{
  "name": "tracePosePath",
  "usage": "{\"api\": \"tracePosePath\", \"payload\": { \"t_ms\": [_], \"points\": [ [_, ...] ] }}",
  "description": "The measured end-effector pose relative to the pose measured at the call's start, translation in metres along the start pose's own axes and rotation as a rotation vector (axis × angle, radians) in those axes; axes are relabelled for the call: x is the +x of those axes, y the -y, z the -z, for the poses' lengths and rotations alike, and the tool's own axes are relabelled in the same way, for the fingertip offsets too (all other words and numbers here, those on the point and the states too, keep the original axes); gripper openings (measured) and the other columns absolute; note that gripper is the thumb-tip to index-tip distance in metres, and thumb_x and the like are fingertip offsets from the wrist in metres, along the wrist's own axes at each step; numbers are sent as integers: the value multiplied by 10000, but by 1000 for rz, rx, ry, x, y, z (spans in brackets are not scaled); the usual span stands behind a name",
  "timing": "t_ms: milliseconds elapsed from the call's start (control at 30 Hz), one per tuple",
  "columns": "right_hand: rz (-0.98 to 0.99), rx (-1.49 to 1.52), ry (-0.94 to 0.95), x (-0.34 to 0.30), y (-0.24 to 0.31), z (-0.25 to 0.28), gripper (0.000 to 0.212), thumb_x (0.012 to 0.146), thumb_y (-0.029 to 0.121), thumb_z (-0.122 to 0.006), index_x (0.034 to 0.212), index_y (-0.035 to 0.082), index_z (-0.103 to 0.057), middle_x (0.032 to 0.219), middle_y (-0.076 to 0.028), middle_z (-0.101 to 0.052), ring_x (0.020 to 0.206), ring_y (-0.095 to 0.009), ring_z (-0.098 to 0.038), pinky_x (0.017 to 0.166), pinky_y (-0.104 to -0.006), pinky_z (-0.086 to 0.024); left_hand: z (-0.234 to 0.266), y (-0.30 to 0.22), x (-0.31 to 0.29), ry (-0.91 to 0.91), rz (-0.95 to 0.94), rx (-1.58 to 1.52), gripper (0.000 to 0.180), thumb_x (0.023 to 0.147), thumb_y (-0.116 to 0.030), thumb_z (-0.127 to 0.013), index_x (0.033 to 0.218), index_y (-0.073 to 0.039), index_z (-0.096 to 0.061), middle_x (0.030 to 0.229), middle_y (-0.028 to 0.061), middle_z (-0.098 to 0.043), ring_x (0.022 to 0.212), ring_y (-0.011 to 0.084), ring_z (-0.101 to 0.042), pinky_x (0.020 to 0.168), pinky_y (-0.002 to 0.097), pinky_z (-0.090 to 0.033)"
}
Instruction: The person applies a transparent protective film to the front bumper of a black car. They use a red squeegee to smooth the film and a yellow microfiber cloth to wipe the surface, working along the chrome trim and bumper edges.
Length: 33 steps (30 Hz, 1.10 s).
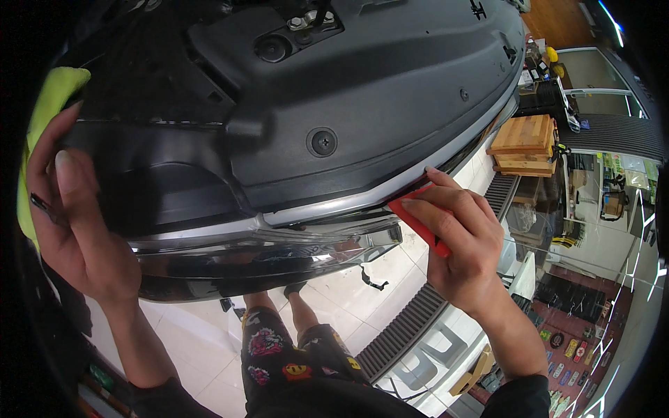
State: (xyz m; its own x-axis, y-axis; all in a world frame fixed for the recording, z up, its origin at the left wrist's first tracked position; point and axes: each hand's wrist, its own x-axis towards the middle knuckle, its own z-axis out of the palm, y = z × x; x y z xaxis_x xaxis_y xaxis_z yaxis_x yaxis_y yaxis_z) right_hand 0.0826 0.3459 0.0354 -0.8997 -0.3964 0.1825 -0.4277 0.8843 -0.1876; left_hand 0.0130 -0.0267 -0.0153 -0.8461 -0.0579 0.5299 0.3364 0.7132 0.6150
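My right hand (463, 237) grips a flat red squeegee (423, 226), its far end at the gap just under the silver trim strip (348, 203) on the front of a car. At far left my left hand (87, 237) is raised with curled fingers, beside the car's black front edge. A yellow-green cloth (59, 87) runs along that hand's outer side and seems to be held in it; the fingers partly hide it. A small dark piece (46, 207) shows across those fingers. Below the strip, glossy black bodywork (306, 254) carries reflections.
Black plastic cover (376, 104) with a round fastener (322, 142) spans the car's front. A dark bracket-like piece (374, 279) is over the pale tiled floor (348, 306). To the right are a floor grate (401, 338), a grey step stool (435, 352) and a wooden box (524, 136).
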Motion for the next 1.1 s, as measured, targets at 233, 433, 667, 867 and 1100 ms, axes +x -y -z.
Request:
{"api": "tracePosePath", "payload": {
  "t_ms": [233,433,667,867,1100],
  "points": [
    [64,-139,-22,3,7,0,475,614,27,-787,1077,109,-719,1030,-46,-679,1137,-274,-686,825,-401,-560,-3,-2,0,-30,-7,27,393,1091,-325,-458,1358,-79,-609,1188,87,-672,1005,133,-628,994,327,-482],
    [41,-114,12,7,9,4,488,593,20,-782,1069,100,-710,1047,-49,-667,1152,-262,-669,854,-408,-543,-1,-4,1,-24,-4,6,393,1096,-314,-448,1368,-71,-594,1279,99,-658,1080,169,-644,1015,340,-484],
    [72,-126,9,9,7,1,472,590,11,-756,1053,88,-707,1046,-53,-661,1124,-251,-664,860,-404,-533,-7,-7,0,-46,-60,37,365,1098,-253,-447,1368,-49,-583,1368,134,-621,1270,240,-607,1095,382,-461],
    [61,-149,-20,7,6,1,465,613,0,-743,1068,86,-705,1068,-54,-667,1116,-254,-665,867,-400,-521,-7,-16,4,-50,-87,70,334,1096,-205,-463,1356,-42,-593,1295,108,-649,942,95,-594,864,235,-427],
    [-31,-171,-129,-18,2,0,502,618,-1,-756,1105,110,-711,1066,-48,-675,1134,-280,-665,859,-395,-508,-11,-25,6,-73,-54,122,314,1084,-216,-496,1329,-62,-619,1279,108,-668,968,123,-623,885,249,-456]
  ]
}}
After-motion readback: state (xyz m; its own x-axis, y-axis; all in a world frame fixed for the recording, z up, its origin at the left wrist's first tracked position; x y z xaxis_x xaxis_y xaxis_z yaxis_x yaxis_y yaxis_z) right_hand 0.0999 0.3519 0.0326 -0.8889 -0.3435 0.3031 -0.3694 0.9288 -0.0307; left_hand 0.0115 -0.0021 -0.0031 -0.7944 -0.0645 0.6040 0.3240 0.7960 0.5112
